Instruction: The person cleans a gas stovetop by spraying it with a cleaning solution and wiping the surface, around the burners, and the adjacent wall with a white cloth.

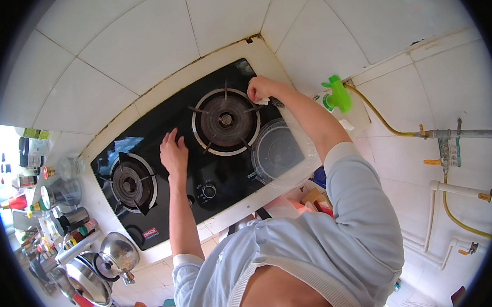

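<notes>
A black glass gas cooktop (174,115) lies before me with two round burners. My right hand (261,89) grips a crumpled white cloth or tissue (262,101) at the outer edge of the right burner (226,119). Just behind that, partly hidden by my wrist, is a dark mesh scourer (276,102). My left hand (174,150) hovers over the glass between the burners, fingers apart and holding nothing. The left burner (128,184) has a dark metal pot support on it. Near my left forearm a control knob (209,191) shows on the front panel.
A clear plastic lid or tray (277,152) covers the cooktop's right front corner. A green spray bottle (337,95) stands right, by a yellow gas hose (382,116). Left are a steel kettle (119,251), a lidded pot (86,277) and glass jars (62,192). Tiled walls (142,47) close the back.
</notes>
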The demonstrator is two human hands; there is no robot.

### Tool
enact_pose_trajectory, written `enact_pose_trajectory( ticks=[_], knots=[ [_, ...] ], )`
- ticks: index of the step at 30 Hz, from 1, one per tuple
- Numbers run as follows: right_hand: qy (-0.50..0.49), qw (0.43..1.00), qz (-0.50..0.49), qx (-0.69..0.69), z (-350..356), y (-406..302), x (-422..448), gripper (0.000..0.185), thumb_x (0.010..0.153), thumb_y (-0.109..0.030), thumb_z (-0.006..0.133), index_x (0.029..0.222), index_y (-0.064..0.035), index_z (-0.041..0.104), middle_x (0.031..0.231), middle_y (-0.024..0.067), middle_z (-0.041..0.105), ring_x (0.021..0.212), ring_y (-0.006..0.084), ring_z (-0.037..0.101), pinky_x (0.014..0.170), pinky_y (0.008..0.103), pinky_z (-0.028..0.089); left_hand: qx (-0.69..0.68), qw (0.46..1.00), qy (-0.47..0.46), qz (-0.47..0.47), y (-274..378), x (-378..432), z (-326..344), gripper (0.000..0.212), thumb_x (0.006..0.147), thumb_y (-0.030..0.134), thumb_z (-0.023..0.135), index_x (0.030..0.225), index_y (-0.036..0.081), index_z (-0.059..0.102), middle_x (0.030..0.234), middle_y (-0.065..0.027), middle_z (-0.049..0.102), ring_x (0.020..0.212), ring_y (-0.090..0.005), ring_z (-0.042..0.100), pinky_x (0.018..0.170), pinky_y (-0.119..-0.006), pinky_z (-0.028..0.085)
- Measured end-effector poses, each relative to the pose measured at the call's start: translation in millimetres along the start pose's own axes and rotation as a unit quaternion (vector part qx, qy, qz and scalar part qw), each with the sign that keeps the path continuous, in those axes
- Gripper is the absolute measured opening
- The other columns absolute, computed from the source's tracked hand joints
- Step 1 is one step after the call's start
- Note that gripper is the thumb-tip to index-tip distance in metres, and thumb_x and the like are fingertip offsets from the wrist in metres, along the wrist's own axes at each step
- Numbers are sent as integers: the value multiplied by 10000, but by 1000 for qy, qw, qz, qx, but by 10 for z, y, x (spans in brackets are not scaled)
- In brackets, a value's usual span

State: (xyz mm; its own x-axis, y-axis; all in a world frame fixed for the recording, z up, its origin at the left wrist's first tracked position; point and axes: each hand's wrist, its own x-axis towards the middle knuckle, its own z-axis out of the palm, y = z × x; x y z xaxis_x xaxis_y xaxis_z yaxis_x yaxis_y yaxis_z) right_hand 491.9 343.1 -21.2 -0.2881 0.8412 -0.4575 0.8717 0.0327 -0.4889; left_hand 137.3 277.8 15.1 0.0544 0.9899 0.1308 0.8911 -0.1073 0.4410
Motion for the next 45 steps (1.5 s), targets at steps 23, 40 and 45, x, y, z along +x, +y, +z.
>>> enact_pose_trajectory(
  ticks=[23, 40, 45],
  knots=[
    [377, 920, 105, 29, -327, 700, 286, 132, 705, -19, 572, 836, -28, 588, 909, 171, 562, 878, 345, 543, 753, 409, 436, -110, 929, -178, 307, 2401, 548, 1193, 360, 663, -55, 552, 998, 74, 560, 1034, -130, 487, 959, -346, 478, 777, -401, 481],
    [273, 928, 247, 52, 582, 356, -625, 104, 653, -23, 583, 732, -41, 648, 774, 205, 608, 766, 356, 594, 672, 434, 456, -44, 952, -30, 301, 1768, 906, 1110, 387, 744, 11, 584, 1118, 98, 535, 1198, -152, 485, 1110, -338, 454, 900, -412, 413],
    [317, 922, 179, 135, 366, 96, -412, 151, 697, -66, 590, 829, -43, 660, 849, 229, 604, 812, 370, 586, 731, 405, 477, -138, 949, -46, 280, 1732, 803, 884, 259, 783, 47, 561, 1040, 71, 579, 1065, -153, 563, 1018, -332, 512, 836, -407, 437]
  ],
)
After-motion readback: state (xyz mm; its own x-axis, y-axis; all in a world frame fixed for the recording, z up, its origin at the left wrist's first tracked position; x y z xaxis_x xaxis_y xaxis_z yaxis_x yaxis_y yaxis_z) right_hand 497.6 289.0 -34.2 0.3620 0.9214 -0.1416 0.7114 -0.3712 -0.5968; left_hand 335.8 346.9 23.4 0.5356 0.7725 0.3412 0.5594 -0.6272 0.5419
